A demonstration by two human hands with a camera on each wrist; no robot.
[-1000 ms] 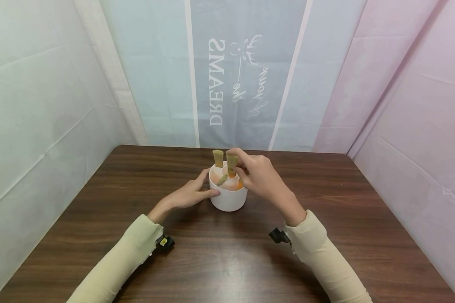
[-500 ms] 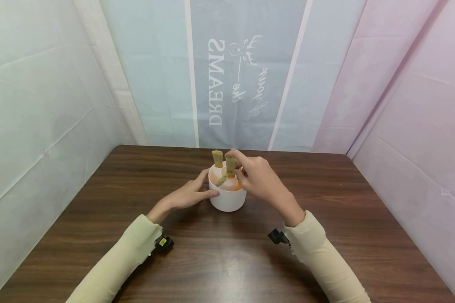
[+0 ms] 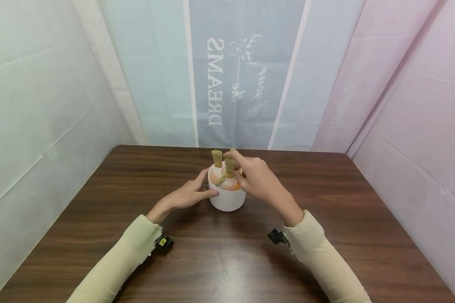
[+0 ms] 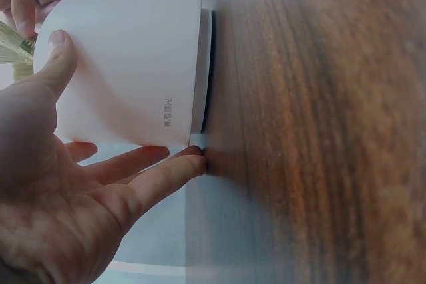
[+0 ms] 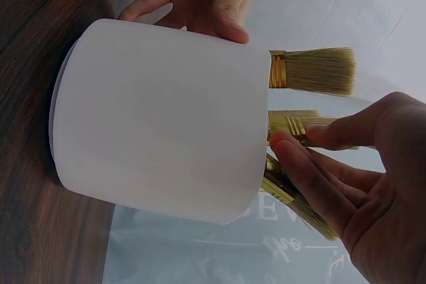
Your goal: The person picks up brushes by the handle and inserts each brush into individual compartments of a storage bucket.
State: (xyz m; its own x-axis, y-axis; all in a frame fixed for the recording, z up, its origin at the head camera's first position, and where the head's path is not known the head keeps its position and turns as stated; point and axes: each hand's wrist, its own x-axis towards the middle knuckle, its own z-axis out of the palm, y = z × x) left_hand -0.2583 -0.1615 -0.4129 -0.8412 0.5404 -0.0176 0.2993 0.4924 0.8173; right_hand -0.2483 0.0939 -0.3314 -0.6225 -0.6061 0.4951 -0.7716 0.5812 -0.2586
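Note:
A round white pen holder [image 3: 227,202] with inner compartments stands upright on the table. My left hand [image 3: 188,194] grips its wall, thumb on the near side and fingers round the far left, as the left wrist view shows. Three flat paintbrushes stand in it bristles up. My right hand [image 3: 261,177] pinches one paintbrush [image 3: 229,166] between thumb and fingers at its gold ferrule. A second paintbrush [image 3: 217,158] stands upright at the back left. The third brush [image 3: 221,180] leans near the front rim. In the right wrist view the brush handles are hidden by the holder's wall [image 5: 160,118].
The dark wood-grain table [image 3: 227,256] spreads round the holder. Close behind its far edge hangs a printed grey-blue cloth [image 3: 246,84]. Pale cloth walls stand at the left [image 3: 49,105] and right [image 3: 421,109].
The right hand and the pinched paintbrush have shifted very slightly left and down. The left hand keeps its grip on the holder.

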